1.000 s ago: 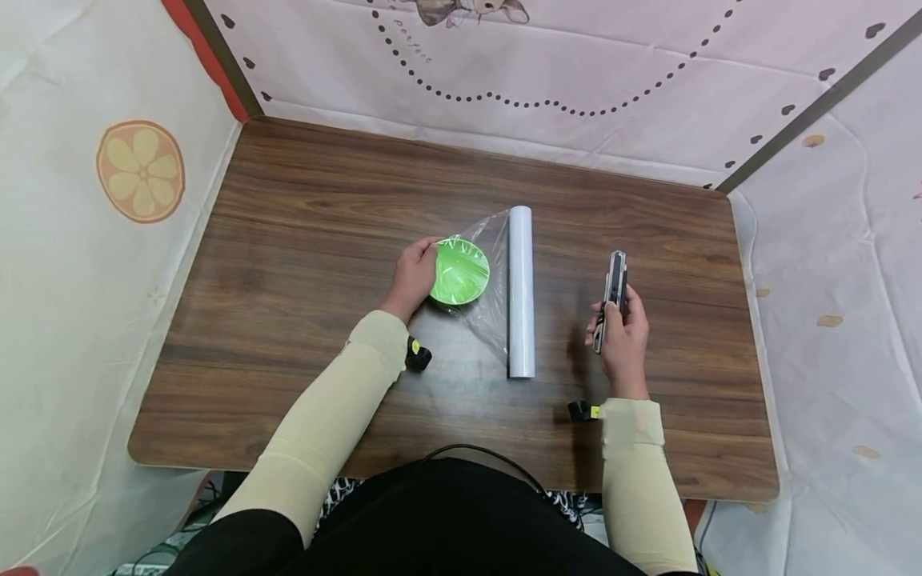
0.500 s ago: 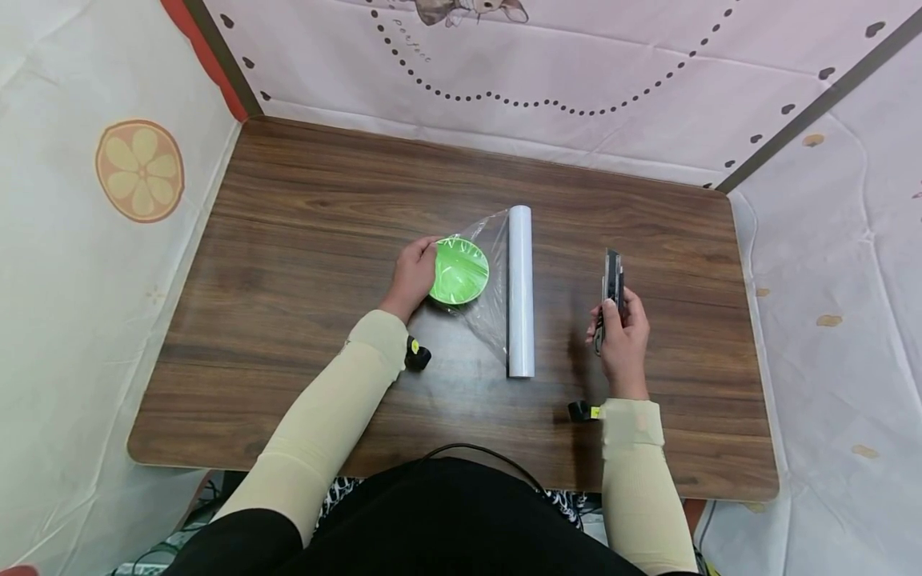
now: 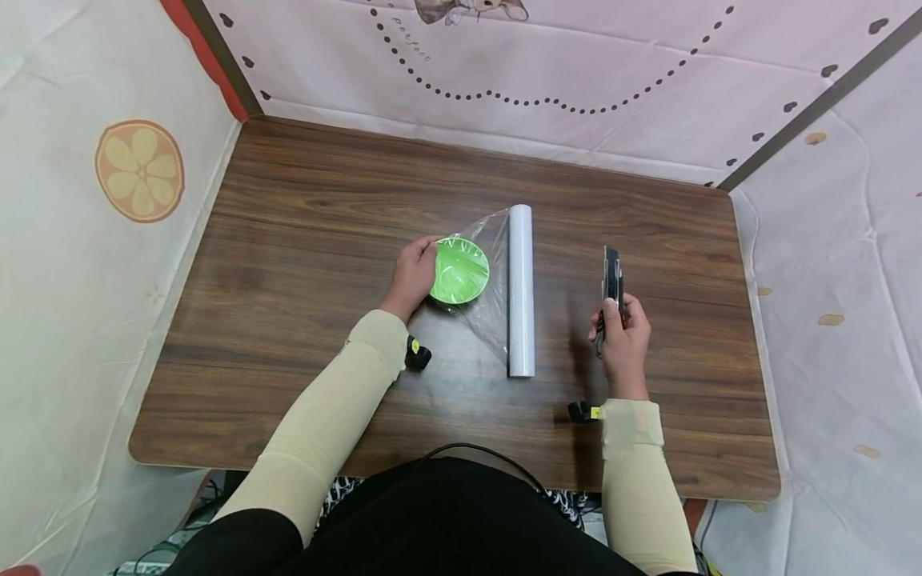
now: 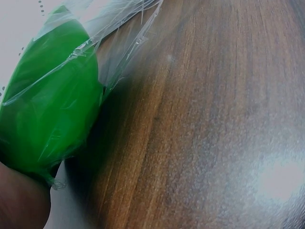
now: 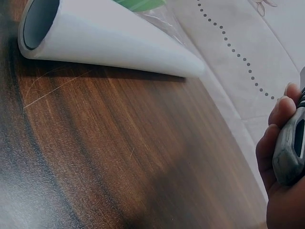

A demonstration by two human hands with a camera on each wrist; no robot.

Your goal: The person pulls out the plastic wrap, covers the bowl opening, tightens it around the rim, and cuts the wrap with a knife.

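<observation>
A green bowl point(image 3: 461, 274) sits left of the table's middle with clear plastic wrap point(image 3: 491, 244) stretched over its top. My left hand point(image 3: 413, 278) grips the bowl's left rim together with the film. From the bowl, the wrap runs right to a white roll of plastic wrap point(image 3: 522, 292) lying lengthwise on the table. Off to the right, my right hand point(image 3: 625, 344) holds a black and grey utility knife point(image 3: 612, 276) pointing away from me, thumb on top. Whether its blade is out cannot be made out. In the left wrist view, creased film point(image 4: 78, 50) crosses the bowl point(image 4: 57, 105).
The brown wooden table point(image 3: 324, 200) is bounded by a pale patterned cloth point(image 3: 562, 64) at the back and white cloth point(image 3: 58, 280) at the sides. A black cable point(image 3: 475, 446) curves near the front edge, by my body.
The utility knife in my right hand has turned and its tip has shifted slightly left and away from me. My left hand, the bowl and the roll look unmoved.
</observation>
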